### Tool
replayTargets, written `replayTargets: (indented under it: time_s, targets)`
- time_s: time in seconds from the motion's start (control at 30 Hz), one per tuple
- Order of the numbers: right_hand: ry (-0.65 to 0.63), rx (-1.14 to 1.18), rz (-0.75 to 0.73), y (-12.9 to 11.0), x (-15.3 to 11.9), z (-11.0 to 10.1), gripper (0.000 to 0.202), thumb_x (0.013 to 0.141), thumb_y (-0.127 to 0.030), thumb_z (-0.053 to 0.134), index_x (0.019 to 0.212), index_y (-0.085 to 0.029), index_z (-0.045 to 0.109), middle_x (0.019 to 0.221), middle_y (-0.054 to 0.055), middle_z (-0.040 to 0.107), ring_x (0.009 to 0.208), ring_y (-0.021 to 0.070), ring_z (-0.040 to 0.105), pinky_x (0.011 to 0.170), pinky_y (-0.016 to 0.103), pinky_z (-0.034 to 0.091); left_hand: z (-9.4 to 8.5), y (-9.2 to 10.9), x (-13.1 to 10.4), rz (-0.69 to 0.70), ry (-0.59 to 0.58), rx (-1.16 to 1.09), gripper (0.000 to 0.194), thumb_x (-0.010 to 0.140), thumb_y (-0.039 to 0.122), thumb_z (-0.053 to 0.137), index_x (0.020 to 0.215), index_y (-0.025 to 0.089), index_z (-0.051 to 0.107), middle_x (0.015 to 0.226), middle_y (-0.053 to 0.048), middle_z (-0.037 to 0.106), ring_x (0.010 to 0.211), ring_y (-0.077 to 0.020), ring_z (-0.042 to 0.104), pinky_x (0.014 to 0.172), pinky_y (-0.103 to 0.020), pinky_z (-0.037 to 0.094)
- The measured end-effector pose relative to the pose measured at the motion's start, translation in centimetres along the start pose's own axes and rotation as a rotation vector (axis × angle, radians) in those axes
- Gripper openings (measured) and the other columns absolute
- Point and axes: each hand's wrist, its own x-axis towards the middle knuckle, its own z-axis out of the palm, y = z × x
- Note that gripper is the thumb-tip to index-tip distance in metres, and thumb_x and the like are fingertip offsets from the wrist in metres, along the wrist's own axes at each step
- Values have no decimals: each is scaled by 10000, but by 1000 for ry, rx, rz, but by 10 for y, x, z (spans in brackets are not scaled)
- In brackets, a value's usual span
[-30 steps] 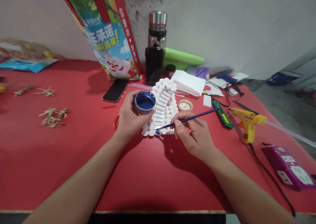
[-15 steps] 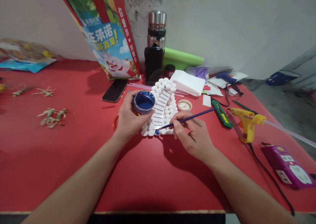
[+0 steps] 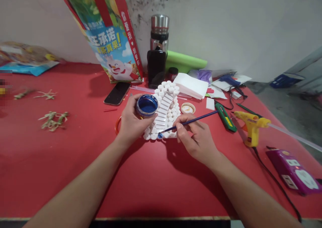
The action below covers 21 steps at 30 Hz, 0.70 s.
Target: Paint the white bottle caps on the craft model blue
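Observation:
My left hand (image 3: 132, 122) is closed around a small open jar of blue paint (image 3: 147, 105), tilted so its inside shows. Between the thumb and fingers of my right hand (image 3: 195, 137) is a thin dark blue paintbrush (image 3: 198, 118). Its tip meets a blue-painted round piece (image 3: 160, 135) at the near edge of a white model (image 3: 163, 112). That model has a curved flight of steps bordered by many white round lumps. Part of its left side is hidden behind the jar and my left hand. The jar's lid (image 3: 188, 108) lies just right of the model.
On the right lie a green utility knife (image 3: 225, 116), a yellow glue gun (image 3: 251, 125) with its cord, and a purple power strip (image 3: 293, 171). A phone (image 3: 117, 94), shopping bag (image 3: 118, 50) and steel flask (image 3: 160, 28) stand or lie behind. Knotted straw figures (image 3: 53, 120) are at left.
The camera view has shifted slightly. Both hands keep their holds, and the brush tip stays at the same blue piece with almost no visible movement.

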Motion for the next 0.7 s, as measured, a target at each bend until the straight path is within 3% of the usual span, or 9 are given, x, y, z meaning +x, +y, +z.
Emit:
replayTargets:
  time_s: [0.7]
  targets:
    - [-8, 17, 23, 2, 3, -1, 155, 1122, -242, 589, 974, -236, 635, 767, -37, 648, 543, 103, 610, 540, 239, 471, 0, -3, 0, 36, 0, -4, 634, 764, 310, 978, 1336, 250, 710, 1283, -71, 807, 1164, -294, 808, 1063, -448, 655]
